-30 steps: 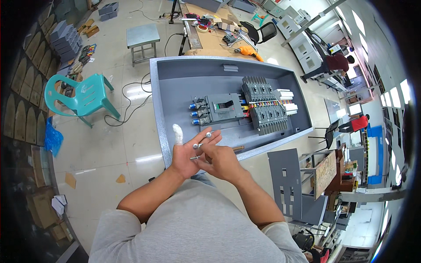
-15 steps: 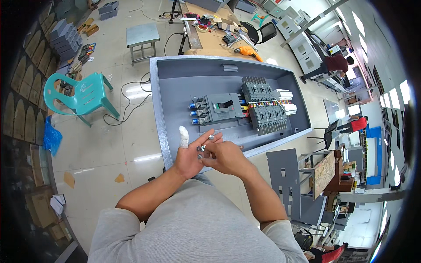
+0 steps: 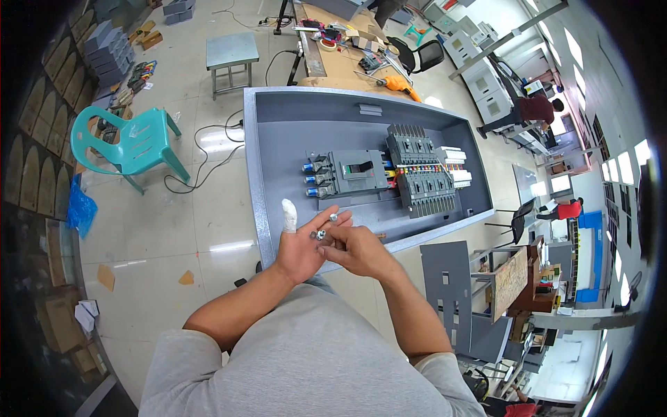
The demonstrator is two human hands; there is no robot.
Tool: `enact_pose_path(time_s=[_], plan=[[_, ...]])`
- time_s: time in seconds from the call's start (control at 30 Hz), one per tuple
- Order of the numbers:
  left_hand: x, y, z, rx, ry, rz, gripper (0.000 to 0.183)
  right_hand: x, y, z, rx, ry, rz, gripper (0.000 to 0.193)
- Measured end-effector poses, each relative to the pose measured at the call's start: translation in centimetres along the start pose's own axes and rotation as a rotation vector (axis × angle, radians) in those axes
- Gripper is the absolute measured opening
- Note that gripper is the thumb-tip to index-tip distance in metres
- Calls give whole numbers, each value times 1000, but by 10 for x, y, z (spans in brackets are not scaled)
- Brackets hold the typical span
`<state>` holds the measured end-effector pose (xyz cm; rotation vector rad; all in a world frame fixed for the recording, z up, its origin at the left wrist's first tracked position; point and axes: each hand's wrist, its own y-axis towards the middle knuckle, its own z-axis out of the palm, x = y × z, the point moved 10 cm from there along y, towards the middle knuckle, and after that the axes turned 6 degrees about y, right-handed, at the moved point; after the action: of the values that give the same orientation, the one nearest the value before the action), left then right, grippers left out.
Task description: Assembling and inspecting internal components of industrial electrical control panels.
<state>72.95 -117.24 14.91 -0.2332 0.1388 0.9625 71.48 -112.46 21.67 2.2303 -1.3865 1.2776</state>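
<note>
My left hand (image 3: 297, 256) is palm up with its fingers stretched out, cradling several small silver bolts (image 3: 320, 235). Another bolt (image 3: 333, 217) lies by its fingertips. White wrapping (image 3: 289, 216) covers its thumb. My right hand (image 3: 360, 250) reaches over that palm, thumb and fingers pinched at a bolt; the fingertips partly hide it. Both hands are at the near rim of a grey metal enclosure (image 3: 251, 174). Inside lie a large grey circuit breaker (image 3: 358, 172) with blue-marked terminals, a block of smaller breakers (image 3: 424, 191) and white modules (image 3: 454, 169).
A teal plastic chair (image 3: 142, 142) and a metal stool (image 3: 231, 52) stand to the left, with a black cable (image 3: 201, 156) on the floor. Beyond the enclosure is a workbench (image 3: 340, 62) with tools and an orange power drill (image 3: 399, 85). Cut grey panels (image 3: 446, 292) stand at right; people are farther off.
My right fingers have shifted slightly at the bolts in my left palm, and one bolt near the thumb is no longer visible. The whole view has shifted a little.
</note>
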Motion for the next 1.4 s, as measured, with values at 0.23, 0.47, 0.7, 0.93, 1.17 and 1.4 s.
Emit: enact_pose_path(time_s=[0.23,0.47,0.7,0.93,1.17,1.4], plan=[[-12,3,-2,-50,-69,52,111,31,-17,2,-236,-299,-197,18],[-10,3,4,-15,-175,45,109,33,-30,6,-348,-279,-342,20],[-15,1,9,68,-184,69,110,8,-28,-10,-355,-28,-39,21],[-14,-2,19,110,-194,67,113,6,-27,-4,-350,357,-70,19],[-14,-5,20,96,-101,76,115,2,-28,7,-346,211,-17,24],[-12,-5,22,115,-59,62,115,6,-30,7,-307,135,-13,34]])
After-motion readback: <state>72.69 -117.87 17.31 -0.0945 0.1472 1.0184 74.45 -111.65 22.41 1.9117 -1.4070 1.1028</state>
